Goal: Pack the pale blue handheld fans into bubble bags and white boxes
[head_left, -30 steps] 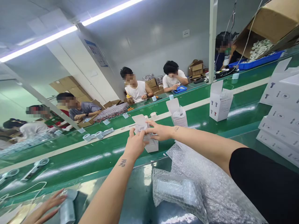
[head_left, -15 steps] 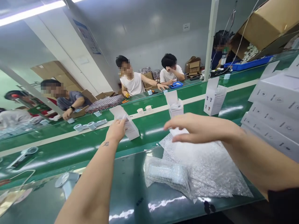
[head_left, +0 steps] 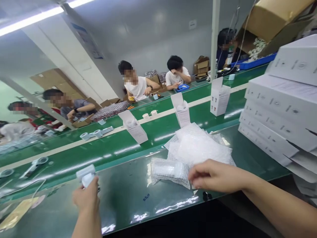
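My left hand (head_left: 85,198) had its fingers wrapped round a small white gadget (head_left: 85,174) above the green table (head_left: 123,195). It seemed light, hard and smooth, best held by its handle. My right hand (head_left: 213,178) pinched the soft bubble wrap (head_left: 170,172).

Bubble-wrap bundle (head_left: 168,172): translucent dimpled plastic; handheld device (head_left: 85,174): smooth plastic; bench top (head_left: 128,201): glossy green; cartons (head_left: 279,99): matt white card.

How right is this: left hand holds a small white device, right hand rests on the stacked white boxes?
No. In the head view the right hand is at the bubble-wrapped item, not the stacked white boxes; the left hand does hold the small white device.
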Tool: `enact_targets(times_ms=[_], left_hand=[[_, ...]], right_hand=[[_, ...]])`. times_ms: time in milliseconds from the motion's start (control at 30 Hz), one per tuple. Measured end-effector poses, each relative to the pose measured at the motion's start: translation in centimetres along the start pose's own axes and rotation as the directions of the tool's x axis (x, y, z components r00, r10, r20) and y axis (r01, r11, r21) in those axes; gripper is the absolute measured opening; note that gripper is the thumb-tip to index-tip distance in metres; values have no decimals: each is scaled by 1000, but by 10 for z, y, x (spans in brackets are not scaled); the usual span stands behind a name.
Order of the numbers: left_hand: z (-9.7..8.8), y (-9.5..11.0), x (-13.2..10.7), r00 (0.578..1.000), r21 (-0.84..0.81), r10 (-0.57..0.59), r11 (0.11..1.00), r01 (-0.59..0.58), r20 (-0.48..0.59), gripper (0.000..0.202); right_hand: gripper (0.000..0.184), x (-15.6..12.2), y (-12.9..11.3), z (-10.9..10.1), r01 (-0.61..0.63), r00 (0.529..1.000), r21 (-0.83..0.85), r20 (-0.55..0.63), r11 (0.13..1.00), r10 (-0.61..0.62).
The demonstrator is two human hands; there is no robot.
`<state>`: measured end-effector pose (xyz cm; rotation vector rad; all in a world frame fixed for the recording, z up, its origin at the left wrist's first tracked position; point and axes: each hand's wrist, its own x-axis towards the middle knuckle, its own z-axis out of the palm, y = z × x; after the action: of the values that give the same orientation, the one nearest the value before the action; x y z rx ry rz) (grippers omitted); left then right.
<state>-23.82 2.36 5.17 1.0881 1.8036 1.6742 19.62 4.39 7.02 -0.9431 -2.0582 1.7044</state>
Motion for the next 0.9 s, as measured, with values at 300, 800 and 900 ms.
enact_targets(times_ms=[300,800,900], left_hand=[[232,68,-162,835,-204,-22,966,160,550,47],[292,50,-202,697,249,108,886,-391,709,21],[282,59,-198,656,86,88,970,-228,749,19]], right_hand=[[25,44,-1,-16,232,879,759,-431,609,203],[59,-139,63,-47,129,965,772,-241,623,99],[80,-112,72,-47,40,995,809,-86,587,50]])
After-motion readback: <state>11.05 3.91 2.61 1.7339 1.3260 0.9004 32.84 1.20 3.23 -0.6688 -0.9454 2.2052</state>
